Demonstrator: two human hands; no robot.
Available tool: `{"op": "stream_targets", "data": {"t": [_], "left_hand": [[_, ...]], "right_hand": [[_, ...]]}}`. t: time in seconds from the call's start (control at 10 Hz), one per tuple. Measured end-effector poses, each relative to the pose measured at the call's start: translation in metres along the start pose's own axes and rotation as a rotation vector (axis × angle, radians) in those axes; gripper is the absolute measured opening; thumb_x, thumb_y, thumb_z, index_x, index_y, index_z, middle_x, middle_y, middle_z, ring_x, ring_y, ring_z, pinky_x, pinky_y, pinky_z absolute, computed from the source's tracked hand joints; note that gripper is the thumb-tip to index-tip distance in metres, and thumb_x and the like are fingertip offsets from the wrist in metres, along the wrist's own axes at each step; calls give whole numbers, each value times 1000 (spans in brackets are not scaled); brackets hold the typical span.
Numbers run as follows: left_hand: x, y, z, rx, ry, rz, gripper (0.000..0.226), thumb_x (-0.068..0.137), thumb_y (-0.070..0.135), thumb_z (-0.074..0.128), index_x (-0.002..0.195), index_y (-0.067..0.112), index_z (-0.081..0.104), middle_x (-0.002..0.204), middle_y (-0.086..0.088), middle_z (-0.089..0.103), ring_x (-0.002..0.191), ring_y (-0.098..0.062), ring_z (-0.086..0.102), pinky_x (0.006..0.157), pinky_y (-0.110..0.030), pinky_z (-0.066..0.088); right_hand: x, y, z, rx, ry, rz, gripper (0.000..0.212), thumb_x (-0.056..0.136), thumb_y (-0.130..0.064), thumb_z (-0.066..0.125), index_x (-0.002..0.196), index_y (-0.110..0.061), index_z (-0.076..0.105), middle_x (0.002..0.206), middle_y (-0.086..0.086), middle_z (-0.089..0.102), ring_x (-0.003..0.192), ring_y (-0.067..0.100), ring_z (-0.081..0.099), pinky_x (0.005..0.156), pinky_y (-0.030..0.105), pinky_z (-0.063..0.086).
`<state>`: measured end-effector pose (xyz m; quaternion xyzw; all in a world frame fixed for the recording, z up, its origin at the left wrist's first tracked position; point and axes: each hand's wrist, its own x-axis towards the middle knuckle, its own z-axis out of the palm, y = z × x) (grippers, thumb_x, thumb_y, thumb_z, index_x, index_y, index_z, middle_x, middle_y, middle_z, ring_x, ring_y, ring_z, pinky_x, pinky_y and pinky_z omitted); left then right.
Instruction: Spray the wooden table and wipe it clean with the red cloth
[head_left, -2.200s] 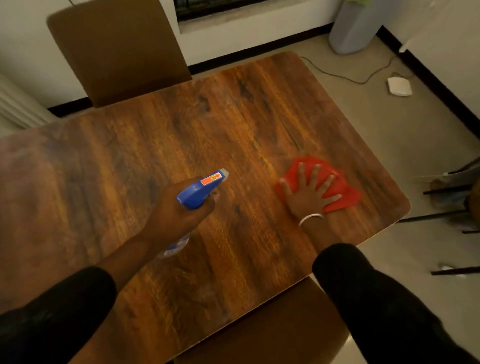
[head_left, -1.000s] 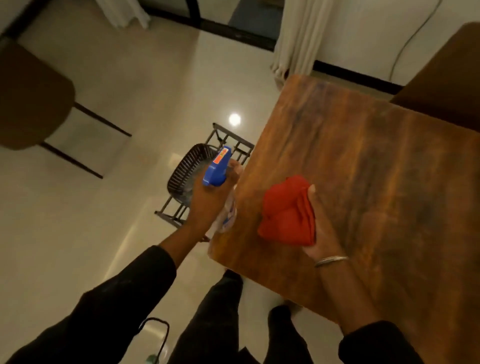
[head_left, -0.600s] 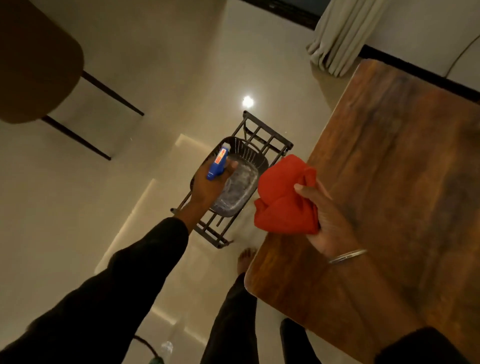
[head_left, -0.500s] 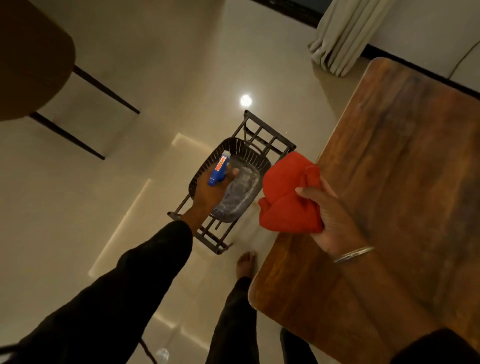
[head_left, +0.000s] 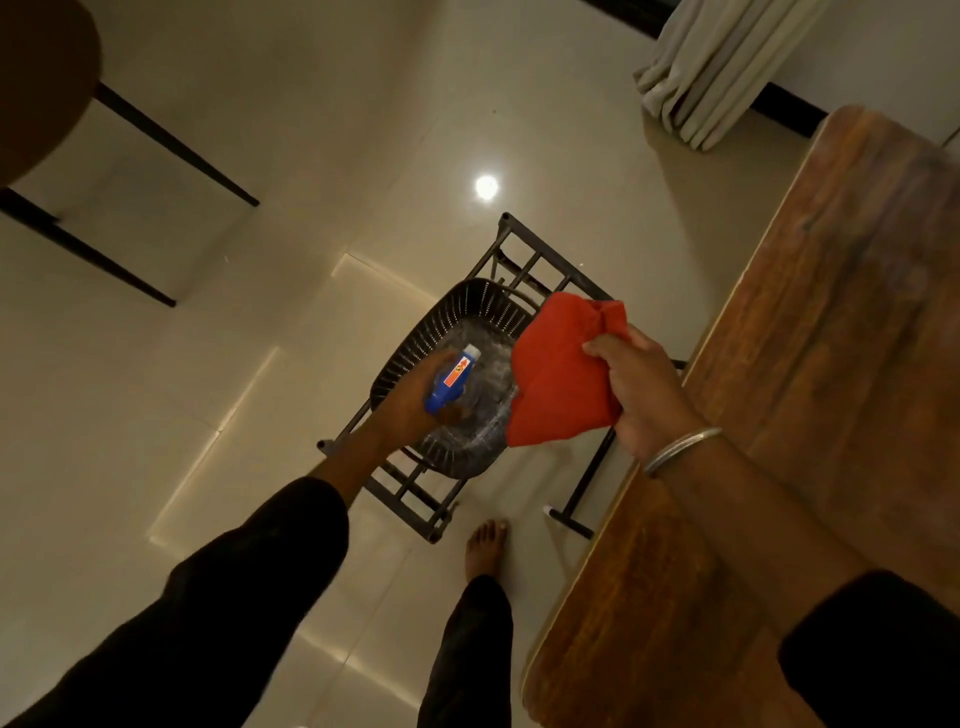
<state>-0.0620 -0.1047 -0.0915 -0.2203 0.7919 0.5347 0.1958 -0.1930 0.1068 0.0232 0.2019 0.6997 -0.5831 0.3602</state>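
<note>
Tidying up, seemingly — left hand (head_left: 415, 397) grasps the spray bottle (head_left: 452, 382) over the basket (head_left: 410, 353); right hand (head_left: 641, 387) clutches the red cloth (head_left: 558, 382) — release both next.

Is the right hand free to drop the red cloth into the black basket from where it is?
Probably yes: the right hand holds the red cloth beside the black basket, though the left hand with the spray bottle occupies it.
</note>
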Motion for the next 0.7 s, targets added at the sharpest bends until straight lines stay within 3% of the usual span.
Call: {"op": "stream_targets", "data": {"t": [0.1,0.2,0.3,0.4,0.5,0.6,0.7], "left_hand": [[0,5,-53,-46,-256,-17,68,85,4,72,140,30,41,135,2,54,117,-8,58,96,-29,56],[16,21,-89,-92,-224,-52,59,86,3,69,137,25,50,132,5,60,112,-5,63,91,-24,57],[44,49,-91,-82,-121,6,61,84,20,76,139,27,49,138,7,56,121,-8,57,87,-20,51],[73,71,-72,-25,-181,72,76,80,31,81,145,29,42,147,5,47,127,-14,49,95,-29,48],[95,75,-52,67,-126,62,73,82,28,80,144,20,44,141,-3,53,123,-21,55,99,-38,52],[106,64,-38,177,13,43,59,85,22,77,137,14,51,132,-6,60,113,-17,59,91,-28,49],[105,61,-25,239,23,66,52,88,14,72,136,12,52,136,-9,59,107,-12,55,85,-17,43]], "right_hand": [[25,-10,6,-125,3,-44,34,105,-20,61,136,-31,53,111,-7,62,92,14,60,69,33,49],[48,-24,12,-251,-93,-51,36,106,-20,60,140,-28,50,115,-5,60,93,14,60,76,37,52],[67,-36,20,-401,-203,-55,29,105,-21,62,131,-30,53,109,-7,62,95,20,62,78,37,53],[87,-45,27,-471,-266,-57,25,101,-21,66,124,-31,61,110,-4,66,101,26,66,76,37,55],[112,-49,31,-567,-251,-101,20,101,-19,67,119,-27,64,109,-2,67,107,31,67,76,34,54],[133,-41,31,-803,-125,-198,44,103,-18,65,144,-13,54,132,12,64,122,35,63,93,39,52],[139,-27,27,-953,-15,-330,59,103,-18,62,158,-11,42,149,21,51,126,37,60,101,39,51]]}}
